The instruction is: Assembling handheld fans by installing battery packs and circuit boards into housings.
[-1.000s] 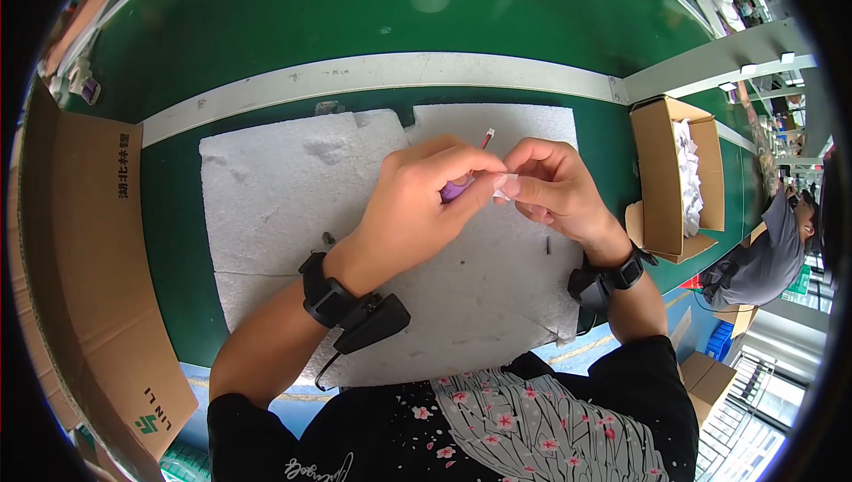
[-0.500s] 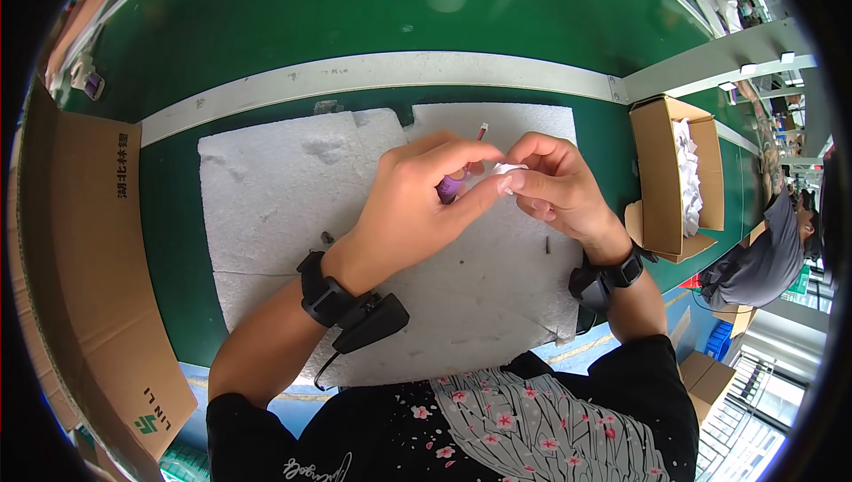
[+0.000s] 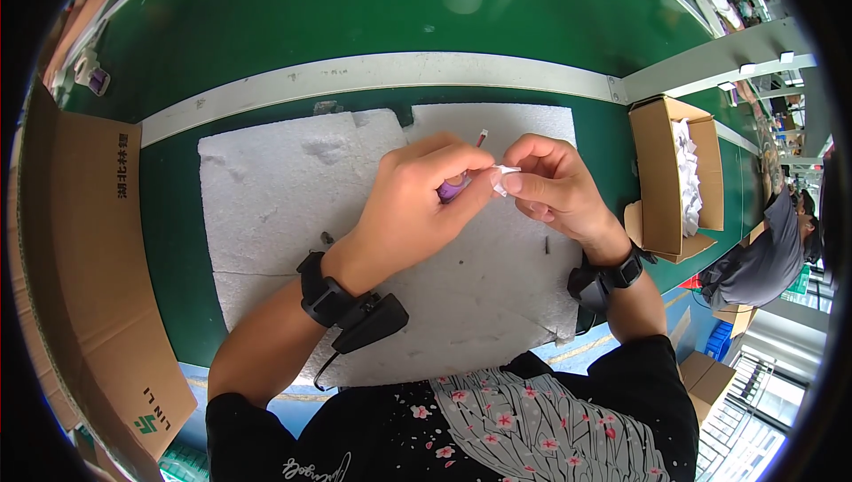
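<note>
Cardboard (image 3: 98, 242) lines the desk's (image 3: 169, 242) left edge, then comes the foam sheet (image 3: 266, 202); above it, toward its far edge, the left hand (image 3: 410, 187) curls round a purple piece (image 3: 450, 190), thumb and forefinger at a small white slip (image 3: 506, 180), and the right hand (image 3: 559, 187) pinches that slip! Near the desk's right edge, an open carton (image 3: 657, 189) holds white scraps (image 3: 687, 176).

The held piece (image 3: 452, 189) is purple, the slip (image 3: 505, 178) white, the bench (image 3: 355, 25) green, the shirt (image 3: 497, 433) black, pink-flowered
</note>
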Available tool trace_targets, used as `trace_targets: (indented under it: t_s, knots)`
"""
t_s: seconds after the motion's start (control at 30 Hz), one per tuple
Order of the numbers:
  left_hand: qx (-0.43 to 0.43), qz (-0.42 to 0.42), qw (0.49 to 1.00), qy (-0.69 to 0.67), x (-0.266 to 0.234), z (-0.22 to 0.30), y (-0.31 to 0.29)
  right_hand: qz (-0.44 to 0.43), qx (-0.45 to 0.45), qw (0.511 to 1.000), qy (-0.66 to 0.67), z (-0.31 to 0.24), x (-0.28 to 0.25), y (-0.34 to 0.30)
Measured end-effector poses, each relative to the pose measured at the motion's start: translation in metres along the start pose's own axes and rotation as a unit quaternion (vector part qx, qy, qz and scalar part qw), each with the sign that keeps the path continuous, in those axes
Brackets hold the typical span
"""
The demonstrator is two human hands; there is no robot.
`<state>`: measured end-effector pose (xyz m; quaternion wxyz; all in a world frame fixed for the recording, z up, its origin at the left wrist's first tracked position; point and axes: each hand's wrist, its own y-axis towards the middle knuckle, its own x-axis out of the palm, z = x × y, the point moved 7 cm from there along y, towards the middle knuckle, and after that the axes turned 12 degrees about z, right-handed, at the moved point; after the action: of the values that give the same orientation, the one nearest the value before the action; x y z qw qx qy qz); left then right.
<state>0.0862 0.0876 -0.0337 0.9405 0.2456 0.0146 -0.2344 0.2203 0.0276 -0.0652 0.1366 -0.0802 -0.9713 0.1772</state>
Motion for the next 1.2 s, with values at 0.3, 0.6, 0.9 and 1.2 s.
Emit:
trace_targets:
  t_s: [0.3, 0.6, 0.9, 1.2]
  knots:
    - [0.003, 0.003, 1.000, 0.001, 0.000, 0.001, 0.000, 0.003, 0.004, 1.000, 0.007, -0.001, 0.001, -0.001]
    - [0.011, -0.015, 1.000, -0.019, 0.001, 0.003, 0.001, -0.006, 0.004, 1.000, 0.014, 0.001, -0.001, 0.001]
    - [0.022, -0.035, 0.999, -0.029, 0.004, 0.003, 0.000, -0.057, -0.002, 0.998, 0.003, 0.001, 0.001, 0.001]
    - [0.033, -0.103, 0.993, -0.035, 0.013, 0.004, -0.007, -0.072, 0.015, 0.997, -0.015, 0.004, 0.003, -0.003]
